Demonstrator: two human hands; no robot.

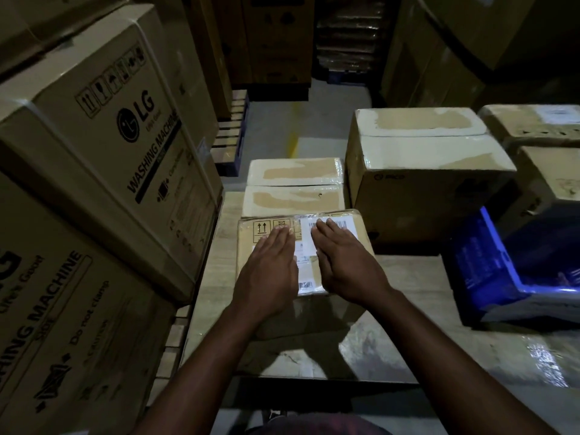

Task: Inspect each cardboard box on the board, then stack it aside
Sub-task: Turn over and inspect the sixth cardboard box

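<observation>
A small cardboard box [251,235] wrapped in clear film, with white barcode labels on top, stands on the wooden board [417,284] in front of me. My left hand [270,268] lies flat on the left half of its top, fingers straight. My right hand [342,262] lies flat on the right half, fingertips over a barcode label. Just behind it sits a second taped box [295,186] at about the same height. A larger taped box [423,164] stands to the right of that one.
Tall washing-machine cartons [103,146] are stacked close on the left. A blue plastic-wrapped package [514,268] lies on the board at right, with more cardboard boxes [539,124] behind it. A grey floor aisle with a yellow line [293,142] runs ahead.
</observation>
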